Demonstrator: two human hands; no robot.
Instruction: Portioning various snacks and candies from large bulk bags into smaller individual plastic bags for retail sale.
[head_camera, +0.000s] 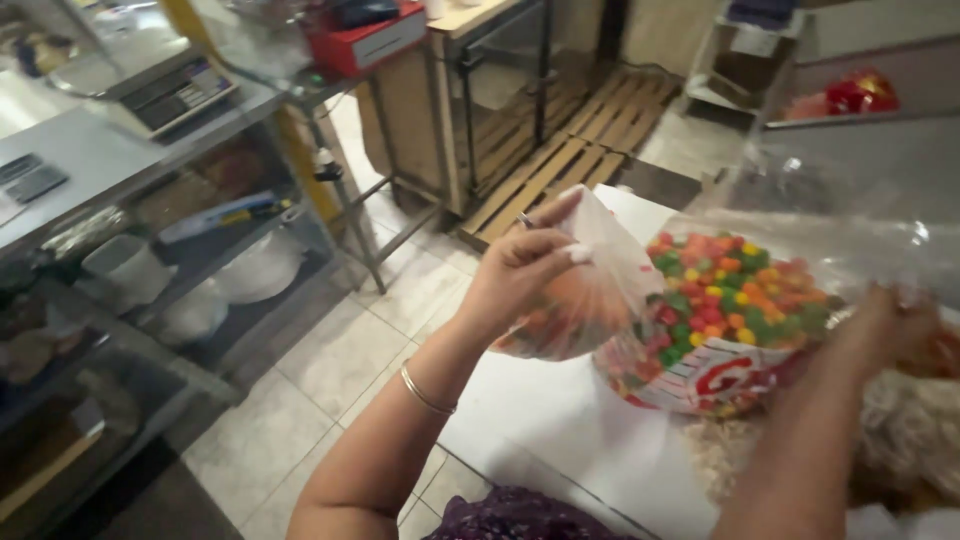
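As seen from the head camera: left hand (520, 275) raised at frame centre, fingers (560, 252) pinched on the upper edge of a small clear bag (590, 300) partly filled with mixed coloured candies; bag hung down and to the right of the knuckles, long axis slanting from the pinched top corner toward the lower left, rounded belly lying just beside, perhaps touching, the large bag. Wrist bent back, forearm rising from the lower edge of the frame, thin gold bracelet (427, 392) across it. Right hand (885, 325) blurred at the far right, set at the rim of the large open bag of candies (730, 320); fingers apparently curled on the clear plastic there, though grip not told with certainty owing to blur. Large bag rested on the white counter (560, 420), mouth gaping upward, red, green, orange and yellow pieces heaped inside; small bag held to its left, between it and the left palm, so nearer the left hand than the right. Further paler packed goods (900, 440) lay at the right edge, kind not told. Metal shelving (200, 200) with a weighing scale (150, 85) and bowls stood well apart at the left; wooden pallet (560, 160) on the tiled floor (330, 360) beyond.
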